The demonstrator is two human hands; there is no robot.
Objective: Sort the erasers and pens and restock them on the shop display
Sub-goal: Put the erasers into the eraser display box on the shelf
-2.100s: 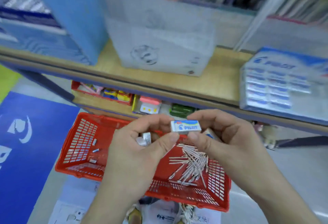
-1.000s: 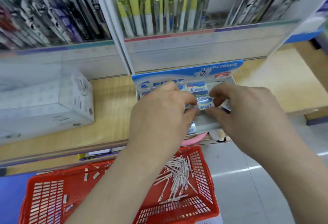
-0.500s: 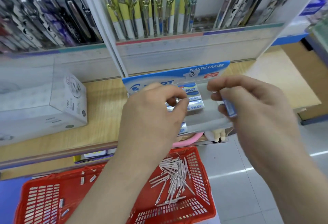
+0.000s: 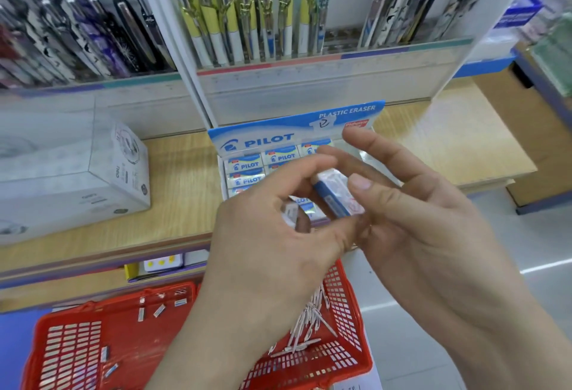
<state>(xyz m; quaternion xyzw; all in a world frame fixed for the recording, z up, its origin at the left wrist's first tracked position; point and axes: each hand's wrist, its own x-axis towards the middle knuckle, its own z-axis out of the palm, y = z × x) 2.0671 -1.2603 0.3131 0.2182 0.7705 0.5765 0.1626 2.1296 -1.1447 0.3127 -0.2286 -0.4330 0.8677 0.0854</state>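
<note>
A blue-and-white eraser [image 4: 335,194] sits between both hands just in front of the Pilot eraser display box [image 4: 278,137] on the wooden shelf. My right hand [image 4: 418,219] pinches it between thumb and fingers. My left hand [image 4: 272,241] touches its near end with the fingertips and keeps a second white eraser [image 4: 290,214] tucked in the curled fingers. Rows of Pilot erasers [image 4: 246,167] fill the box's left side. Below, a red basket [image 4: 93,337] holds a heap of white pens [image 4: 306,327] and a few loose erasers [image 4: 148,312].
Racks of pens [image 4: 257,18] stand upright behind the display box. A white carton [image 4: 71,173] sits on the wooden shelf [image 4: 179,191] to the left. Bare shelf lies right of the box. A lower shelf holds small goods [image 4: 164,262]. The floor to the right is pale tile.
Both hands pulled back from the display box toward me. The eraser in my right hand now lies between both hands, with the left fingertips on it. The view shifted slightly left.
</note>
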